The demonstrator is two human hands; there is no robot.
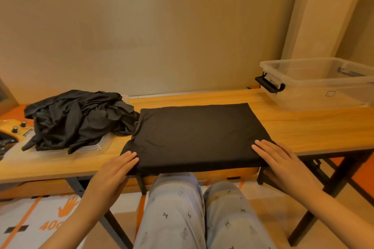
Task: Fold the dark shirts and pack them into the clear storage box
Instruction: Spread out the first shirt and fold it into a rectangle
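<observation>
Where the centre of the frame is occupied, a folded black shirt [194, 135] is recorded, laid flat as a neat rectangle on a wooden table [303, 125], its near edge overhanging the table's front edge. The left hand [113, 174] is laid on the shirt's near left corner, fingers straight and held together. The right hand [283, 163] is laid on the near right corner, fingers straight and slightly spread; nothing is pinched by either hand. At middle left, a heap of unfolded dark shirts [79, 119] is piled just beside the folded one, resting on a clear plastic lid [95, 147]. At upper right, well apart from the folded shirt, a clear storage box [323, 85] is set on the table with a black latch handle [270, 85] on its near end; no shirt is seen inside. At lower centre, light-blue patterned trousers [182, 208] are noted under the table.
</observation>
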